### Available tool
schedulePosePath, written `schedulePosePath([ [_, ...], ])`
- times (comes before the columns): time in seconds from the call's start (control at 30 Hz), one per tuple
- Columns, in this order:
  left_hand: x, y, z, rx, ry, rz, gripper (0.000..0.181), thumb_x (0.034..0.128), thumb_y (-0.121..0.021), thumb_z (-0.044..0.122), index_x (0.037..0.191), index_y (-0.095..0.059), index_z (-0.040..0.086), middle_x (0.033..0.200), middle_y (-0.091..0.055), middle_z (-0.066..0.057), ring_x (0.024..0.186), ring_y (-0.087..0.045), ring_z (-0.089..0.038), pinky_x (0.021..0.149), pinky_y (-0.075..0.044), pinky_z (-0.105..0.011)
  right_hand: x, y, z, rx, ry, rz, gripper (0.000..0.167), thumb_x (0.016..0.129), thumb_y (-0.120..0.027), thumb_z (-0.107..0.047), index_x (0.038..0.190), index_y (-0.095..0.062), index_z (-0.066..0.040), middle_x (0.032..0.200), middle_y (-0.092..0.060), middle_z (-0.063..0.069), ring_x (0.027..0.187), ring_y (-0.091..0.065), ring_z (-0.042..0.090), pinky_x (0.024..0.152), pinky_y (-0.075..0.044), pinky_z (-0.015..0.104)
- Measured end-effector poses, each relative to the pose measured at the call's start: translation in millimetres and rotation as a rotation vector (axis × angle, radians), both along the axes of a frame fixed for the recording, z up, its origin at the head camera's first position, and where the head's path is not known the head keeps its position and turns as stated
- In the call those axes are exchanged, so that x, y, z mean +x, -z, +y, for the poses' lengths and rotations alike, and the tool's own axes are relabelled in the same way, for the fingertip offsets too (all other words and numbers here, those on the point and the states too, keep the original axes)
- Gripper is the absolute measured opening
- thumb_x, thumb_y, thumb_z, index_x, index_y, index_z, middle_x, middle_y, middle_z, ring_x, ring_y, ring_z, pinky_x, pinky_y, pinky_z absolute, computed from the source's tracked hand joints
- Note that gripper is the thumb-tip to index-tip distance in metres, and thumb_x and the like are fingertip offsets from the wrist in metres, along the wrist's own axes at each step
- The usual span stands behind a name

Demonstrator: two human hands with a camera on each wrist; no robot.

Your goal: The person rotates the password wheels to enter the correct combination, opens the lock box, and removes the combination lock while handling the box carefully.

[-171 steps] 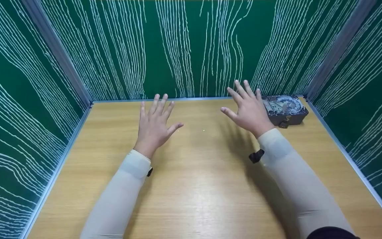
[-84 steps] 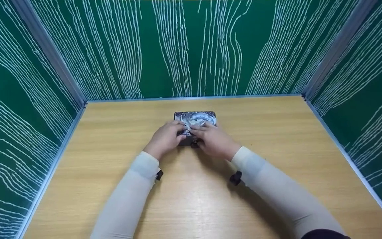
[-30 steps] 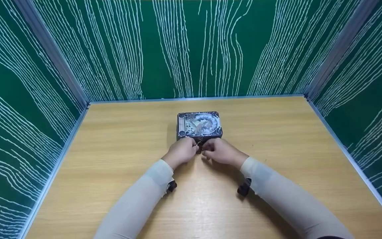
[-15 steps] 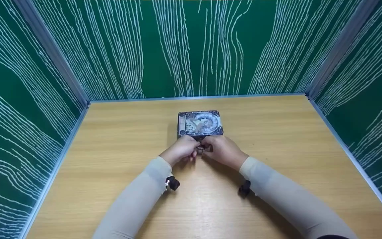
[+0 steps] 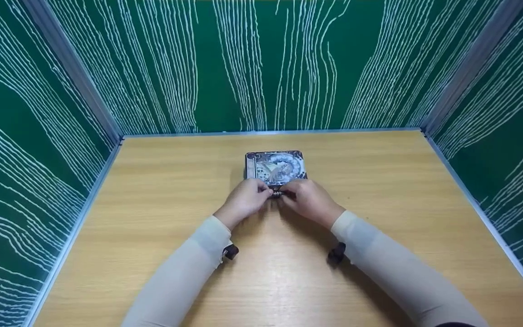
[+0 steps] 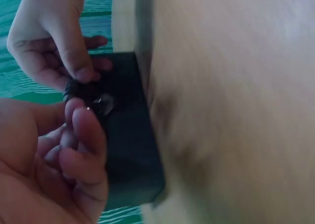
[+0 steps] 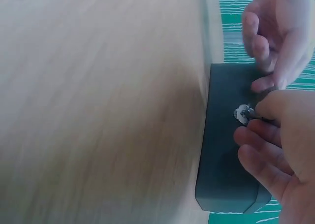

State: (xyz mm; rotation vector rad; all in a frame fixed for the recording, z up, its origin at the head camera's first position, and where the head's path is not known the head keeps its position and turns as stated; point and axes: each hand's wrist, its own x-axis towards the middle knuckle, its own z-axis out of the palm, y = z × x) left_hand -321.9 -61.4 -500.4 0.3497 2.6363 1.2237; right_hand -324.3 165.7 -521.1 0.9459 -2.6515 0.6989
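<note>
A person's two hands meet at the front of a small dark box point(image 5: 279, 167) with a pale curved design on its top, which sits on a light wooden counter point(image 5: 152, 190), centred toward the back edge. The left hand point(image 5: 244, 200) pinches the left side of a small dark ribbed lock point(image 5: 277, 194), and the right hand point(image 5: 312, 200) pinches its right side, fingers curled in. Just beside the lock, a shiny metal clasp point(image 7: 241, 114) is fixed to the box's plain front face. The lock looks like a combination padlock, though fingers and dim light hide much of it. Beige sleeves point(image 5: 177, 272) cover both forearms, with a black device point(image 5: 336, 254) at each wrist. Green walls point(image 5: 225, 100) with wavy white lines surround the counter.
</note>
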Motion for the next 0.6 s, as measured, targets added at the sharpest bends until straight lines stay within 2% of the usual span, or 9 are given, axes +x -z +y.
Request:
schedulePosePath([
  [0.1,-0.5,-6.3,-4.0,-0.076,0.016,0.121,0.014,0.1089,-0.076,0.021,0.118,-0.083,0.012,0.1,-0.077,-0.003,0.086,-0.066,-0.015,0.078,-0.056,-0.032,-0.4,-1.2,1.1,-0.007,0.008,-0.012,0.01,0.102,-0.081,-0.013,0.11,-0.085,-0.008,0.103,-0.086,0.011,0.096,-0.083,0.029,0.089,-0.071,0.044],
  [0.2,-1.2,-10.2,-6.3,-0.125,0.064,0.189,0.02,0.1047,-0.082,0.02,0.124,-0.083,0.014,0.099,-0.078,-0.003,0.087,-0.068,-0.019,0.079,-0.059,-0.036,-0.8,-1.6,1.4,-0.01,0.019,-0.016,0.009,0.103,-0.081,-0.014,0.109,-0.084,-0.008,0.103,-0.086,0.011,0.095,-0.083,0.029,0.089,-0.071,0.044],
  [0.33,-3.6,-8.5,-6.3,-0.246,0.107,0.287,0.025,0.1015,-0.088,0.025,0.125,-0.085,0.016,0.105,-0.074,0.002,0.093,-0.065,-0.016,0.084,-0.058,-0.035,-0.9,-1.6,0.8,-0.01,0.031,-0.015,0.01,0.102,-0.082,-0.014,0.109,-0.084,-0.008,0.103,-0.086,0.012,0.095,-0.083,0.029,0.088,-0.071,0.043],
  [0.43,-6.2,-5.4,-5.3,-0.32,0.124,0.358,0.027,0.0991,-0.091,0.03,0.123,-0.088,0.019,0.109,-0.065,0.001,0.105,-0.06,-0.019,0.091,-0.057,-0.037,-0.5,-1.9,0.1,-0.01,0.029,-0.009,0.01,0.102,-0.082,-0.014,0.108,-0.084,-0.007,0.102,-0.085,0.012,0.094,-0.082,0.029,0.087,-0.071,0.044],
  [0.6,-10.9,-3.7,-3.2,-0.359,0.138,0.458,0.025,0.0979,-0.091,0.036,0.119,-0.09,0.022,0.12,-0.06,-0.002,0.133,-0.056,-0.027,0.108,-0.056,-0.045,-0.4,-2.8,-0.2,-0.017,0.018,0.002,0.009,0.102,-0.082,-0.014,0.108,-0.084,-0.007,0.101,-0.085,0.012,0.094,-0.082,0.03,0.087,-0.07,0.045],
])
